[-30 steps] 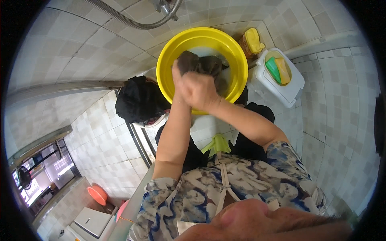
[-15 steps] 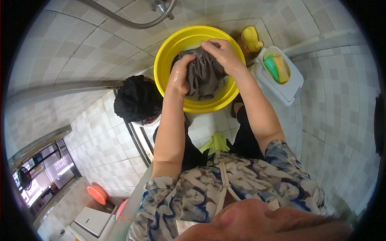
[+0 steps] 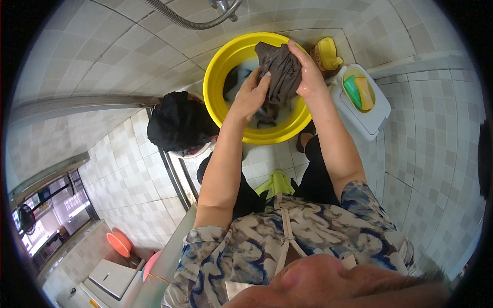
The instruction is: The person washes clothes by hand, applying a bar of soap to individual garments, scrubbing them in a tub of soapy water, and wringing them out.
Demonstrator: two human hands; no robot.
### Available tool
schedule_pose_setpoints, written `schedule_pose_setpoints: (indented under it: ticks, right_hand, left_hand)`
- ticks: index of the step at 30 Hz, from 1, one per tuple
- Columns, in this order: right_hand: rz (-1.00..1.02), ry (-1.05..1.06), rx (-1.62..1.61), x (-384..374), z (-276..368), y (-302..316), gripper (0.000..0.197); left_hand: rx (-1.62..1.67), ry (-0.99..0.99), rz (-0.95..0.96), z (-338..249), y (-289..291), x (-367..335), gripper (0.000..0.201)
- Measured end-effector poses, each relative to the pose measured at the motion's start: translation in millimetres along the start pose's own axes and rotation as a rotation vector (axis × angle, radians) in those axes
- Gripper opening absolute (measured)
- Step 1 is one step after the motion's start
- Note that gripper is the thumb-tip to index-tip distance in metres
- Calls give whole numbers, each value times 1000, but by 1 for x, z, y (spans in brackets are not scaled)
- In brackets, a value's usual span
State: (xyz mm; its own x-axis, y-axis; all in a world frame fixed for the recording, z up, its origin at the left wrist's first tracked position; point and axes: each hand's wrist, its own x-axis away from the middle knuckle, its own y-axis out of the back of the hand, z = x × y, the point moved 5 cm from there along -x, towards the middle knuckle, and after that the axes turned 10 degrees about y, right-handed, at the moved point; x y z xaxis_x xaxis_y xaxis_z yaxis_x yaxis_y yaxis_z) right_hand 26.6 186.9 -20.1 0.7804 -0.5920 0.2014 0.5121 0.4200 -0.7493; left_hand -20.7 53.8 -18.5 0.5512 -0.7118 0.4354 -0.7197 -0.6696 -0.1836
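A wet, dark grey-brown garment (image 3: 281, 74) is bunched between my two hands over a yellow basin (image 3: 213, 95). My left hand (image 3: 251, 95) presses on its left side, thumb toward the cloth. Along its right edge my right hand (image 3: 309, 74) is wrapped, fingers toward the top. The garment's lower end trails down into the basin, where cloudy, sudsy water (image 3: 287, 114) and more dark cloth show. What kind of garment it is cannot be made out.
Left of the basin, black clothes (image 3: 177, 123) heap over a pale bucket. At the right stand a yellow-capped bottle (image 3: 327, 54) and a white bin (image 3: 382, 100) with green and yellow packets on top. A shower hose (image 3: 192, 23) hangs at the wall. A green stool (image 3: 277, 184) is beneath me.
Both hands have shifted right with the garment, which now sits toward the basin's right side. My left hand has turned more over the cloth, uncovering water at the left.
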Motion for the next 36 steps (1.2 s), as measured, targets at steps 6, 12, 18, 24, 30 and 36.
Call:
schedule_pose_setpoints:
  ticks: [6,12,18,24,30,36]
  right_hand:
    - [85,-74,-48,4,5,-4,27]
    - [21,-61,1,-6,-3,7,31]
    - [-14,24,411,-6,-7,12,58]
    - [573,-291,1133,18,-20,-2,70]
    - [269,-122,1048,-2,-1,29,64]
    - [146,104,436,-2,1,4,40]
  left_hand:
    - [-9,158,106,14,3,-7,31]
    - [65,-73,-228,5,11,-11,27]
    - [913,92,-37,-9,33,-8,41]
    - [1153,78,-64,-16,67,-7,35]
    - [1074,142,-152,-10,70,-7,35]
    - [1057,158,-181,2,58,-14,34]
